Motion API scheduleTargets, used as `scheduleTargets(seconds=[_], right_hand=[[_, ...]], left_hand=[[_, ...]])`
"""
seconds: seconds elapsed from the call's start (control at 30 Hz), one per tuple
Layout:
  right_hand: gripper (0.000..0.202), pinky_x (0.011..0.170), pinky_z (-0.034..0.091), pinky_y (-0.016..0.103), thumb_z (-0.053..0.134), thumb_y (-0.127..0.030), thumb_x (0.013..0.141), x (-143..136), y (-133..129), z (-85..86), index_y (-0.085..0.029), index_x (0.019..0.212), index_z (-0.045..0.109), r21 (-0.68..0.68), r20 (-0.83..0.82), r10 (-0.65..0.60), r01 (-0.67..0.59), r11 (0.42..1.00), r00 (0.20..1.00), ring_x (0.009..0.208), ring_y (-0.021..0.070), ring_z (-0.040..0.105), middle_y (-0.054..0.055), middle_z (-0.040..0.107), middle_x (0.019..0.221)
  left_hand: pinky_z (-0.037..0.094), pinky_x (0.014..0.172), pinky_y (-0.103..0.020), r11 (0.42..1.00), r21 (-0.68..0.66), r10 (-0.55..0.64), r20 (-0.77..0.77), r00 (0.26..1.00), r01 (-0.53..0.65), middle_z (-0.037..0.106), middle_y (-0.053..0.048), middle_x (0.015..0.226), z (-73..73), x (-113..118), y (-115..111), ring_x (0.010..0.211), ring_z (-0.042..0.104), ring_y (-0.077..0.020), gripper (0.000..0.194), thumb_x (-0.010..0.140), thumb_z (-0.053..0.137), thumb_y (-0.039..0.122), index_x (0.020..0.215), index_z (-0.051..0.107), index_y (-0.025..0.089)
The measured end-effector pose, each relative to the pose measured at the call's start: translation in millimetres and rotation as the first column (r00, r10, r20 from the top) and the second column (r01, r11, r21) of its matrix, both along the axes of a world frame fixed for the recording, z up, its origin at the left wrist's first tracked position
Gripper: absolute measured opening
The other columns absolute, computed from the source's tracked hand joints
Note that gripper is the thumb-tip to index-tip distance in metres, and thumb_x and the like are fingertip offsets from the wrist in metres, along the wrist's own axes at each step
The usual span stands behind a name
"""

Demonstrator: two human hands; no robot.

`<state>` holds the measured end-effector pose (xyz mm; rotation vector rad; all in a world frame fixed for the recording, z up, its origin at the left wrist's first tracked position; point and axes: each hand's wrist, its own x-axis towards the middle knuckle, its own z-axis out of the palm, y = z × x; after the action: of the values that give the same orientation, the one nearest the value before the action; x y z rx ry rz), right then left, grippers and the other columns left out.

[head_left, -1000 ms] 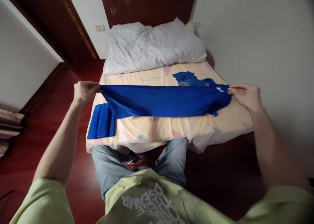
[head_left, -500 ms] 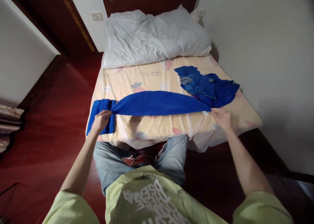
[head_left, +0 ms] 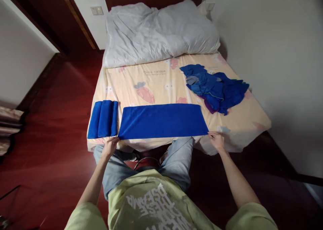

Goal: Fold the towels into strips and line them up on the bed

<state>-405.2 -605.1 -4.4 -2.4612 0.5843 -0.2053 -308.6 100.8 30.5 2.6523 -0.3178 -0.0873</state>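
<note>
Our left hand (head_left: 110, 146) and right hand (head_left: 217, 142) pinch the towel's (head_left: 163, 121) near corners, lower centre; uneven pulling could skew it.

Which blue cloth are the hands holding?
The flat blue cloth, pinched by the left hand and right hand; the others are rolled up or heaped.

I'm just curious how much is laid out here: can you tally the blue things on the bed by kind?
Blue rolls: 3
Flat blue cloth: 1
Heap of mostly blue cloths: 1 (its pieces can't be counted)
Total: 5
</note>
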Motion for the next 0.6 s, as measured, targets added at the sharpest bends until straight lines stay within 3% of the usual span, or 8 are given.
scheduleTargets(seconds=[0.13, 0.27, 0.37, 0.47, 0.6], right_hand=[[0.018, 0.100, 0.058, 0.048, 0.057, -0.026, 0.073, 9, -9, 4.6, -0.024, 0.070, 0.074, -0.008, -0.092, 0.062, -0.063, 0.998, 0.994, 0.103, 0.0318, 0.075, 0.008, 0.080, 0.097], [0.017, 0.097, 0.059, 0.044, 0.060, -0.022, 0.068, 27, -25, 8.2, -0.024, 0.070, 0.077, 0.010, -0.229, 0.107, -0.108, 0.994, 0.967, 0.095, 0.0300, 0.076, 0.005, 0.080, 0.088], [0.028, 0.095, 0.059, 0.041, 0.058, -0.022, 0.071, 55, -36, 12.4, -0.023, 0.086, 0.081, -0.054, -0.253, 0.032, -0.047, 0.997, 0.967, 0.093, 0.0284, 0.076, 0.007, 0.080, 0.095], [0.040, 0.097, 0.057, 0.040, 0.053, -0.023, 0.080, 95, -40, 14.0, -0.020, 0.109, 0.080, -0.101, -0.149, -0.049, 0.034, 0.994, 0.988, 0.097, 0.0272, 0.074, 0.010, 0.078, 0.111], [0.050, 0.103, 0.054, 0.041, 0.049, -0.023, 0.089, 158, -37, 6.6, -0.013, 0.133, 0.069, -0.085, -0.139, -0.032, 0.021, 0.996, 0.990, 0.109, 0.0288, 0.071, 0.016, 0.074, 0.123]], left_hand=[[0.058, 0.100, -0.041, 0.999, 0.035, -0.027, -0.035, 0.999, 0.028, 0.078, -0.010, 0.109, 4.7, 4, 0, 0.106, 0.072, -0.0277, 0.035, 0.093, 0.045, 0.032, 0.092, 0.079, 0.024], [0.059, 0.093, -0.040, 0.980, 0.117, -0.142, -0.135, 0.981, 0.158, 0.079, -0.011, 0.100, 14.0, 31, -3, 0.101, 0.071, -0.0300, 0.034, 0.090, 0.046, 0.036, 0.083, 0.078, 0.025], [0.058, 0.094, -0.036, 0.973, 0.139, -0.165, -0.121, 0.979, 0.182, 0.078, -0.010, 0.102, 22.8, 72, -10, 0.102, 0.072, -0.0283, 0.037, 0.090, 0.043, 0.035, 0.092, 0.078, 0.024], [0.056, 0.100, -0.035, 0.969, 0.143, -0.197, -0.055, 0.979, 0.203, 0.076, -0.013, 0.108, 28.8, 125, -25, 0.107, 0.071, -0.0274, 0.041, 0.092, 0.039, 0.032, 0.102, 0.077, 0.020], [0.052, 0.109, -0.040, 0.969, 0.166, -0.181, -0.042, 0.983, 0.186, 0.073, -0.018, 0.121, 21.6, 196, -50, 0.116, 0.069, -0.0295, 0.045, 0.092, 0.038, 0.026, 0.115, 0.073, 0.012]])
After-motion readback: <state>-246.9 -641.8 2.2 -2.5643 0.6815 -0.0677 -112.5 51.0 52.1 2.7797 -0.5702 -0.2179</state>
